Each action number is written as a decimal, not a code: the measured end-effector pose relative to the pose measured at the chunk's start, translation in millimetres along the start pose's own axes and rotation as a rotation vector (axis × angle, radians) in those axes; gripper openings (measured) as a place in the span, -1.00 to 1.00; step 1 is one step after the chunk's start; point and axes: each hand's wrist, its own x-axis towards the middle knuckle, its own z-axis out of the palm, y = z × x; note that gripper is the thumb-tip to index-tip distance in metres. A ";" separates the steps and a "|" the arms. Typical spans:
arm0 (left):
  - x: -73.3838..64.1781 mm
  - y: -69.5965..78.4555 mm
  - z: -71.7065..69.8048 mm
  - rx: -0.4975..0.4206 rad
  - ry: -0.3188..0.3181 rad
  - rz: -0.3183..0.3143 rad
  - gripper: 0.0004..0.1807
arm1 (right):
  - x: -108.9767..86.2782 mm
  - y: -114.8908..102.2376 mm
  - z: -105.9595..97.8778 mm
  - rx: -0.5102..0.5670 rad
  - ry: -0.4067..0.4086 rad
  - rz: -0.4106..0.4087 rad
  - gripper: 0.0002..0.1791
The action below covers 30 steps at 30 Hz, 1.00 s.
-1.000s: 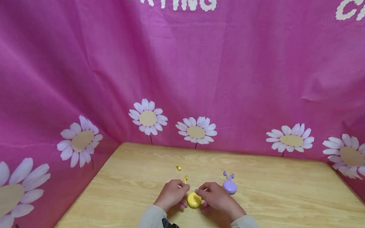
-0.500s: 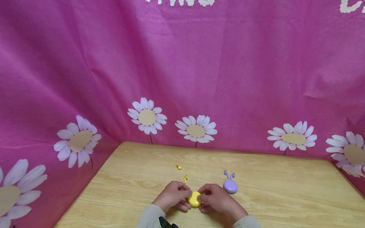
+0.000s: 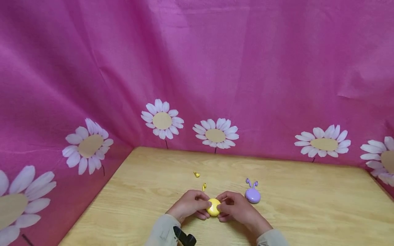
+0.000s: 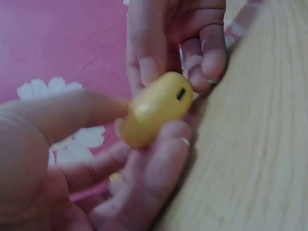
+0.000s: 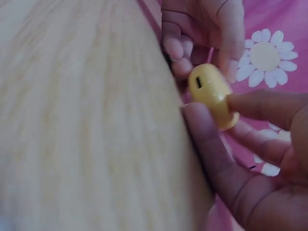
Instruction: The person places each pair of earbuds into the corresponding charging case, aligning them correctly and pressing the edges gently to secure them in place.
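A round, glossy yellow earbud case (image 3: 213, 207) is held between both hands in the head view. My left hand (image 3: 190, 205) grips its left side, thumb on the face and fingers below. On the opposite side my right hand (image 3: 239, 207) pinches it the same way. Both wrist views show the case's edge with a dark charging port (image 4: 181, 94); it is tilted, and its lid looks closed. Just beyond the left hand lies one yellow earbud (image 3: 204, 187), with a second yellow earbud (image 3: 196, 174) farther back.
To the right of the hands a purple earbud case (image 3: 253, 195) lies on the wooden table (image 3: 311, 212), with two purple earbuds (image 3: 255, 184) behind it. A pink backdrop (image 3: 264, 68) printed with white daisies rises along the table's back and left edges.
Both hands have come in closer on the yellow case, and their thumbs now lie on its face. The head view has tilted slightly downward. The loose earbuds and purple case stayed put.
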 end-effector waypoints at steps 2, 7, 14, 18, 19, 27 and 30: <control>0.4 -5.5 -2.8 -0.017 -0.033 0.023 -0.78 | -0.5 3.7 1.2 0.027 -0.005 -0.001 -0.62; 0.5 -15.1 -11.3 -0.080 -0.114 0.091 -0.71 | -2.0 11.7 2.0 0.105 -0.033 -0.011 -0.56; 4.1 -17.1 -11.4 -0.095 -0.127 0.132 -0.69 | -2.2 16.6 -2.9 0.099 -0.077 -0.056 -0.57; 7.2 -15.3 -10.7 -0.090 -0.101 0.174 -0.69 | 1.3 14.3 -6.2 0.075 -0.061 -0.070 -0.58; 7.3 -15.2 -10.8 -0.092 -0.094 0.181 -0.70 | 1.7 13.8 -6.6 0.073 -0.057 -0.069 -0.59; 5.6 -20.1 -10.8 -0.080 -0.078 0.202 -0.69 | 0.9 17.5 -5.1 0.093 -0.058 -0.067 -0.62; 5.6 -22.7 -10.1 -0.073 -0.067 0.203 -0.71 | 0.8 19.1 -4.7 0.097 -0.058 -0.067 -0.63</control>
